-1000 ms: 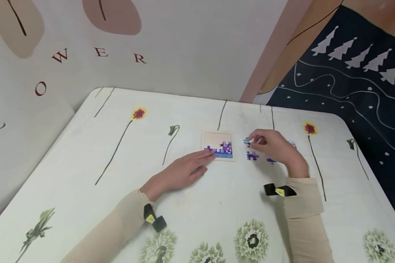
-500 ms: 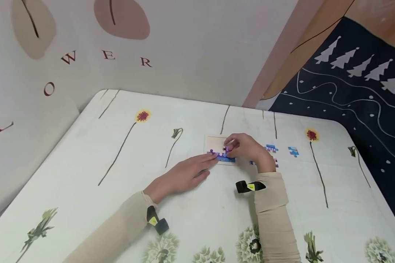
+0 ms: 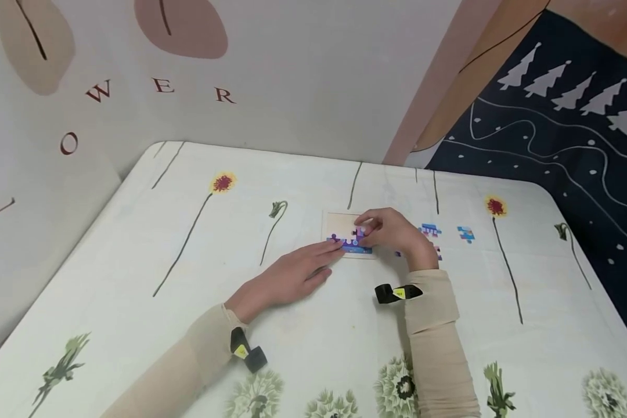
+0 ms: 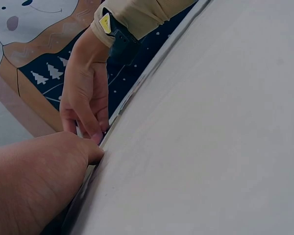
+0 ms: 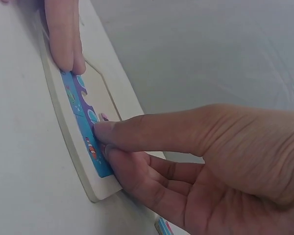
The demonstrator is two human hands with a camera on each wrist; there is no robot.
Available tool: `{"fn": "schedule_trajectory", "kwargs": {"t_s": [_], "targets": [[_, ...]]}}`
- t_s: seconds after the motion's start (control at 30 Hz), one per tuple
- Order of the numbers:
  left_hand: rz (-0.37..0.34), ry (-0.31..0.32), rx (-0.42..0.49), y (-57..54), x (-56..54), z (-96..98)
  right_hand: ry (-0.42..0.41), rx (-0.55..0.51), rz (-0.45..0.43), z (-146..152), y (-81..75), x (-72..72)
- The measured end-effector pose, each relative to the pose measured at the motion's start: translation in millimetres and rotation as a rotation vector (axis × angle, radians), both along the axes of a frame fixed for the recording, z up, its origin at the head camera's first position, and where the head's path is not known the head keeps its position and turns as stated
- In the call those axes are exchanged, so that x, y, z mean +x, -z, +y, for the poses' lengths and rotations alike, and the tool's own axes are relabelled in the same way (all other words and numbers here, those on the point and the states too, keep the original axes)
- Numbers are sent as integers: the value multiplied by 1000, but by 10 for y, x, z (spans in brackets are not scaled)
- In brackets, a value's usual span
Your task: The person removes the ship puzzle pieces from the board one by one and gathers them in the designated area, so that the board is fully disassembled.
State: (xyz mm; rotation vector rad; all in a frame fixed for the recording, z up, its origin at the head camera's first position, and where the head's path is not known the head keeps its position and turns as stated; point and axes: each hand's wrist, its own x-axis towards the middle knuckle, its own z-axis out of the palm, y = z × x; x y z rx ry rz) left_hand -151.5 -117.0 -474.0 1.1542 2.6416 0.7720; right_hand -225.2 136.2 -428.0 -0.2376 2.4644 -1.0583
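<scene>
A small jigsaw puzzle in a pale wooden tray (image 3: 339, 220) lies on the table, its lower rows filled with blue and purple pieces (image 5: 90, 149). Straight fingers of my left hand (image 3: 292, 274) rest on the tray's near left part, over the blue strip. At the right side, my right hand (image 3: 394, 235) has its thumb (image 5: 107, 131) and index finger pinching a purple puzzle piece (image 3: 360, 232) at the filled rows. Most of that piece is hidden by the fingertips. In the left wrist view the tray is seen edge-on behind my left hand (image 4: 39, 181).
Loose puzzle pieces lie right of the tray: a blue one (image 3: 429, 230), another farther right (image 3: 465, 233), and others partly hidden by my right hand. A flower-printed white cloth (image 3: 188, 331) covers the table. A printed wall hanging (image 3: 564, 116) stands behind.
My right hand has moved left from the loose pieces to the tray's right side, then stayed there with small finger movements. My left hand has stayed on the tray.
</scene>
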Motion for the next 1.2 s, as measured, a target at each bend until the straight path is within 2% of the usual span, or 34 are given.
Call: {"fn": "schedule_trajectory", "kwargs": {"t_s": [0.57, 1.2], "targets": [[-3, 0, 4, -10, -8, 5, 66, 25, -14, -16, -15, 5], [4, 4, 11, -16, -22, 13, 11, 16, 15, -41, 5, -34]]}}
